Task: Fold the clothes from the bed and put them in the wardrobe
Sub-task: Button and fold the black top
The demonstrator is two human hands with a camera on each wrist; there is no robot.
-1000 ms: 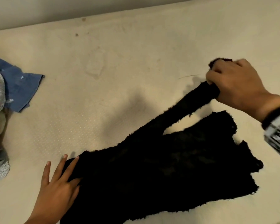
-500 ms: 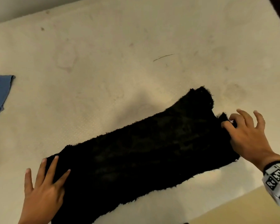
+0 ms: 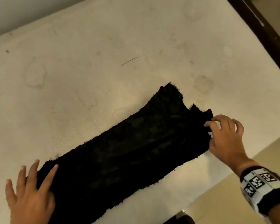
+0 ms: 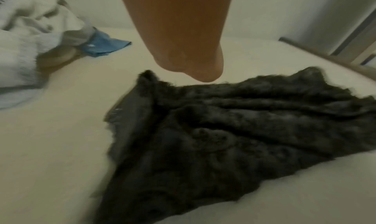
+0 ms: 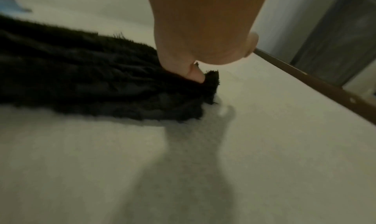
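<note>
Two hands worked one garment, and nothing had reached the wardrobe yet. At the left, visible only in the left wrist view, a pile of pale clothes (image 4: 26, 53) with a blue piece (image 4: 103, 46) sticking out waited on the bed (image 3: 103, 46), well apart from the work. Next came the left hand (image 3: 28, 196), fingers straight and spread, lying flat on the near-left end of the black fuzzy garment (image 3: 128, 151) and pinning it down. That garment lay as a long narrow band running diagonally up toward the right, its sides seemingly already turned in, so the lengthwise fold looked complete. At its far end the right hand (image 3: 225, 136) had thumb and fingers curled at the ragged edge; the right wrist view showed the thumb pressed into the pile there, apparently pinching it. Beyond ran a dark bed rail (image 3: 262, 33).

The step in hand seemed to be the crosswise fold. The next move would probably call for lifting the right end and carrying it over to the left end, edges matched, while the flat hand kept the band from sliding.
</note>
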